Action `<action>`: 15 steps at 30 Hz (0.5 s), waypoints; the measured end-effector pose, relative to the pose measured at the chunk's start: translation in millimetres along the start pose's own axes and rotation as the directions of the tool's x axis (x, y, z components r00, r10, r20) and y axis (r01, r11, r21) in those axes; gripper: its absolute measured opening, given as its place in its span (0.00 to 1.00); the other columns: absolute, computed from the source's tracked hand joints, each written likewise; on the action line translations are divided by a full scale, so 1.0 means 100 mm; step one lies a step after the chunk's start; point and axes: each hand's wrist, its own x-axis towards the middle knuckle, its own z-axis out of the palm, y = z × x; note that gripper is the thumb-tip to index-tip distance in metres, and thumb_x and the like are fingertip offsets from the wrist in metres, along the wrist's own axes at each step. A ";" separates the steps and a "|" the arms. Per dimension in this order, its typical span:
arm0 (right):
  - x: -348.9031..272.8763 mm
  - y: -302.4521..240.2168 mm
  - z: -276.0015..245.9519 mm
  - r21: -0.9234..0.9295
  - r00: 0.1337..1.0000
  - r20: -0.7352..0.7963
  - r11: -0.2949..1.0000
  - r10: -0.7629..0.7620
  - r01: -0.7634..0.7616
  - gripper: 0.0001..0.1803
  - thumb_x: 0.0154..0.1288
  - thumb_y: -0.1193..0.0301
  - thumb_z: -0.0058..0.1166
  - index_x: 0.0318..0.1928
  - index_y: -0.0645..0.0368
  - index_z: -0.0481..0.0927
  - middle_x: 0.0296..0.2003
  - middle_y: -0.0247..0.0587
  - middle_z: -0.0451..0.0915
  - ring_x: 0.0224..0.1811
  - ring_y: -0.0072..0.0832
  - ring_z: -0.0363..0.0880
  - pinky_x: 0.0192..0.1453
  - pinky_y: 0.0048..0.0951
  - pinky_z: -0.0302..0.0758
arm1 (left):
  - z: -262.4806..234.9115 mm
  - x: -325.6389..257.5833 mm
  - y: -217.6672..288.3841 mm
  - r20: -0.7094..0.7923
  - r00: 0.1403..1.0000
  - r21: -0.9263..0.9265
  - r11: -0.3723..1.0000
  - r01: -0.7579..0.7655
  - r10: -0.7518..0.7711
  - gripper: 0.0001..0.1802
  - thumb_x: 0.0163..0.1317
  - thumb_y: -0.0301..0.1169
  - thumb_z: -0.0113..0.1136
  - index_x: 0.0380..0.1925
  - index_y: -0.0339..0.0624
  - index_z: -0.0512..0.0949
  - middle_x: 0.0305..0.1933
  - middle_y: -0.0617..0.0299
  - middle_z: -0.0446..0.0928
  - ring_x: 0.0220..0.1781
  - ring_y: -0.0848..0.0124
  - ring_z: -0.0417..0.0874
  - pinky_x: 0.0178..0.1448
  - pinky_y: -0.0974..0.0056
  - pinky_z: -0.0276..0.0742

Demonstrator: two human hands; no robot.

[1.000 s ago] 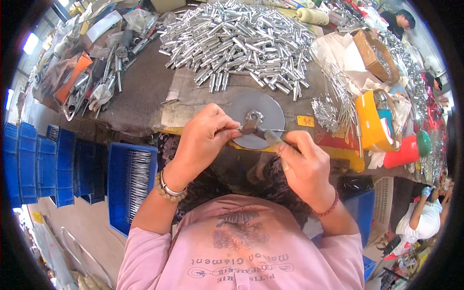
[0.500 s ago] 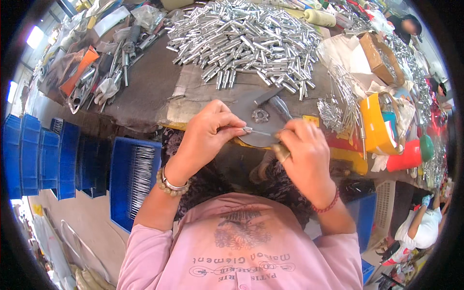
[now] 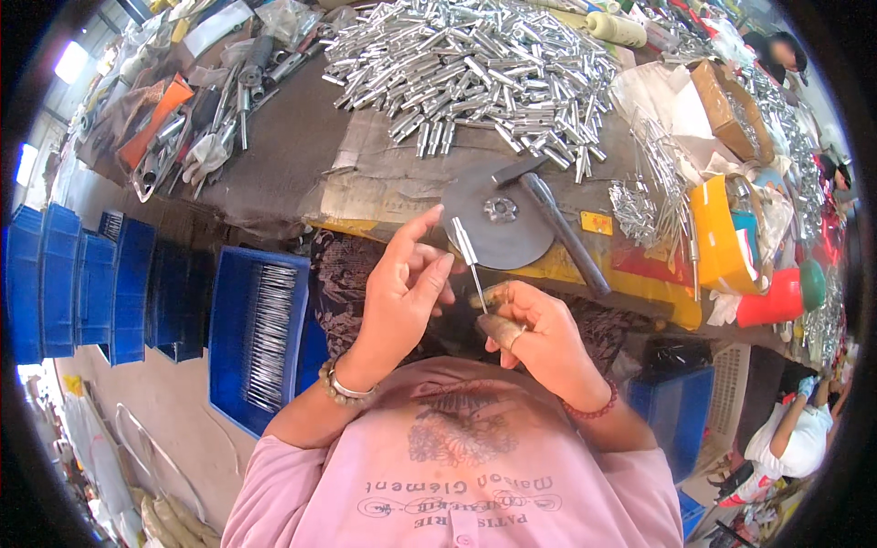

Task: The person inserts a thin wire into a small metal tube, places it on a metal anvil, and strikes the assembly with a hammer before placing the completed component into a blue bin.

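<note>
My right hand (image 3: 548, 340) pinches the lower end of a thin metal rod (image 3: 479, 285) between thumb and forefinger. Dull brownish covers sit on those fingertips. At the rod's upper end is a shiny silver sleeve (image 3: 464, 241), tilted slightly left. Beside it my left hand (image 3: 400, 297) is open, forefinger stretched and thumb apart, holding nothing. Just beyond the hands a dark round plate (image 3: 516, 251) lies at the bench edge, with a flower-shaped metal piece (image 3: 500, 210) on it. A hammer (image 3: 568, 236) rests partly on the plate, its handle pointing toward me.
A large heap of silver sleeves (image 3: 475, 78) covers the back of the bench. Thin rods (image 3: 671, 192) and a yellow container (image 3: 722, 233) lie right. Tools (image 3: 164, 128) pile up at left. A blue bin (image 3: 224, 365) at my left holds several rods; more blue bins (image 3: 128, 292) stand beyond.
My left fingers have let go of the sleeve end and spread. My right hand has come down and nearer me, turning the rod from nearly level to steep, sleeve upward.
</note>
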 end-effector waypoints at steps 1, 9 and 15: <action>0.00 0.02 0.01 -0.001 1.000 0.007 1.000 0.002 -0.002 0.12 0.77 0.75 0.61 0.57 0.64 0.84 0.31 0.34 0.85 0.28 0.14 0.78 0.32 0.24 0.76 | 0.00 0.00 -0.01 -0.006 1.000 0.000 1.000 0.002 -0.002 0.33 0.82 0.29 0.61 0.83 0.47 0.66 0.44 0.64 0.87 0.35 0.82 0.83 0.36 0.73 0.80; 0.06 0.05 0.17 -0.022 0.996 0.088 1.000 0.003 -0.001 0.13 0.78 0.79 0.59 0.60 0.64 0.82 0.38 0.35 0.87 0.33 0.16 0.83 0.35 0.22 0.81 | -0.07 -0.04 -0.05 0.009 0.995 -0.386 0.918 0.093 -0.097 0.38 0.72 0.22 0.71 0.79 0.46 0.67 0.42 0.67 0.83 0.31 0.84 0.76 0.32 0.76 0.71; 0.12 0.10 0.07 -0.246 0.871 -0.133 0.867 -0.473 0.433 0.17 0.80 0.84 0.56 0.65 0.70 0.81 0.45 0.41 0.88 0.38 0.24 0.89 0.41 0.25 0.88 | -0.59 -0.10 -0.06 -0.176 0.984 -0.371 0.922 -0.107 0.043 0.38 0.69 0.21 0.73 0.77 0.47 0.68 0.43 0.72 0.80 0.41 0.83 0.78 0.42 0.76 0.72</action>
